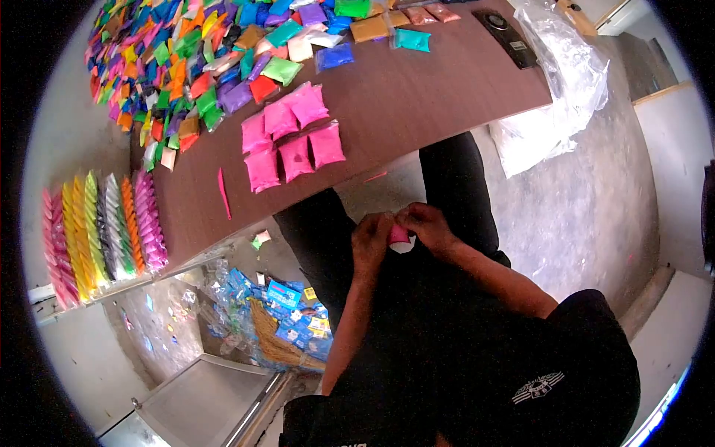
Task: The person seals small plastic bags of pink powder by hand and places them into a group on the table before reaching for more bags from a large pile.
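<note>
Pink-and-white item (400, 235) clamped in my fingers, left hand (369, 244) and right hand (427, 226), near black shirt (462, 328), presumably for two-sided control. Pink packets (296, 156) grouped near tabletop (387, 97) edge, likely for easy reach.

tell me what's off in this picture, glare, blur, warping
head view: fisheye warping, corners black; head view: glare whitens parts of the clear plastic; head view: the pink piece between the hands looks soft; head view: black shirt loses fold detail
</note>
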